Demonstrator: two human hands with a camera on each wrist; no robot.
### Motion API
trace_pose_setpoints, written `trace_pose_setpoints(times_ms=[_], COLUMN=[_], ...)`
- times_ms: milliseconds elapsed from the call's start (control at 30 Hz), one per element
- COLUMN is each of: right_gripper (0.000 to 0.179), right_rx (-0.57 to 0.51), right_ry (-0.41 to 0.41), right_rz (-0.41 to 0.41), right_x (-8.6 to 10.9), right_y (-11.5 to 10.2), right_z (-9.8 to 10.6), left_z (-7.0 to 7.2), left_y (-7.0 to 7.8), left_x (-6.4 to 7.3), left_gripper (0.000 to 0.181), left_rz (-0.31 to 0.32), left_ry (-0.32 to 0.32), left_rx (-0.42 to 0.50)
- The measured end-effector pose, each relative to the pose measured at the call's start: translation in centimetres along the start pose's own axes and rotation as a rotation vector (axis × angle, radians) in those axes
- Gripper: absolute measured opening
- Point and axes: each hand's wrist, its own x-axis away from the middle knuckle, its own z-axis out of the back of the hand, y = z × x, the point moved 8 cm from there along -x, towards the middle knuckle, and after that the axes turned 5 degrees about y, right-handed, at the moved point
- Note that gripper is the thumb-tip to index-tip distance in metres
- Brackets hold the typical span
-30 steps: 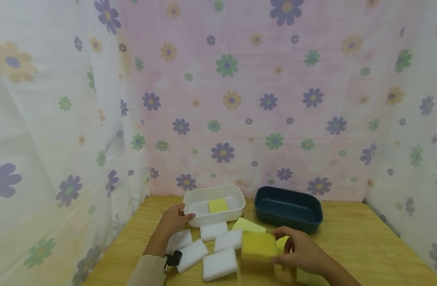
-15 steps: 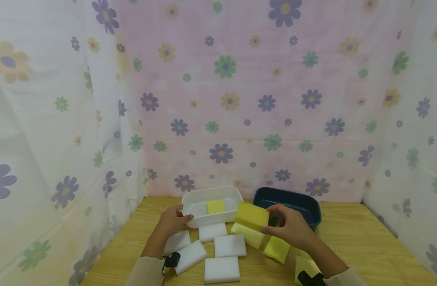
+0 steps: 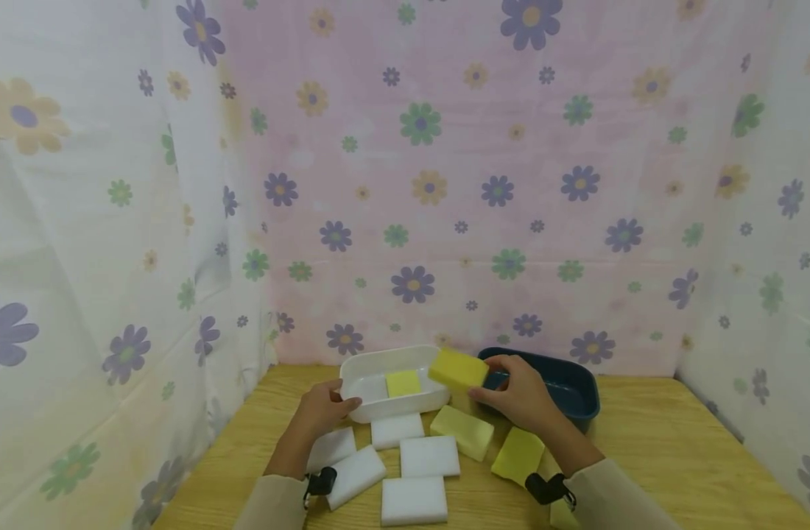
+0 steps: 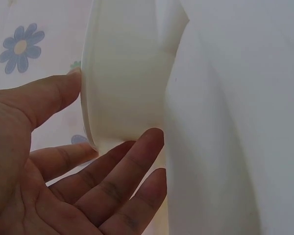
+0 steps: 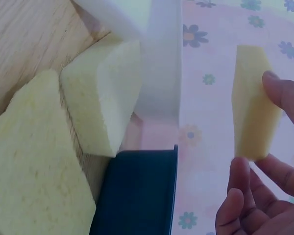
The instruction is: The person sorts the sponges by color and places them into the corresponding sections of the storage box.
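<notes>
A yellow sponge (image 3: 456,369) is pinched between the thumb and fingers of my right hand (image 3: 520,396). It hangs in the air over the right end of the white container (image 3: 405,406). In the right wrist view the thumb presses one side of the sponge (image 5: 255,107) and fingertips support its lower end. My left hand (image 3: 317,409) holds the white container's left end, with thumb and index finger at the rim (image 4: 85,112) in the left wrist view. The other fingers are loosely bent beside it. A flat yellow sponge piece (image 3: 402,383) lies inside that container.
A dark blue container (image 3: 580,390) stands to the right, partly behind my right hand. Several white sponges (image 3: 414,500) lie on the wooden table (image 3: 670,449) in front. Pale yellow (image 3: 463,430) and yellow (image 3: 518,453) sponges lie near the middle. A flowered cloth (image 3: 445,221) surrounds the table.
My right hand has lifted the yellow sponge from the table's front, up and away to the white container's right end. The left hand stays at that container.
</notes>
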Motion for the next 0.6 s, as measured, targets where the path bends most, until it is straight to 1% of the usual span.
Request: trace_pose_setpoints(times_ms=[100,133,333,467,600], right_gripper=[0.078,0.079,0.076,0.075,0.074], right_rx=[0.025,0.03,0.055,0.053,0.049], right_ry=[0.021,0.026,0.018,0.018,0.016], right_rz=[0.006,0.004,-0.014,-0.04,-0.076], right_x=[-0.8,-0.9,-1.5,-2.0,-3.0], right_y=[-0.2,-0.2,-0.3,-0.5,-1.0], right_z=[-0.8,-1.1,-3.2,-4.3,-5.1], left_z=[-0.1,-0.2,-0.7,-0.4,0.3], left_y=[0.0,-0.2,-0.7,-0.5,-0.3], left_x=[0.1,0.1,0.7,0.7,0.2], left_gripper=[0.048,0.047,0.054,0.056,0.064], left_rz=[-0.004,0.004,0.002,-0.007,-0.007], left_ry=[0.006,0.003,-0.02,-0.015,-0.005], left_rx=[-0.002,0.0,-0.009,-0.03,-0.052])
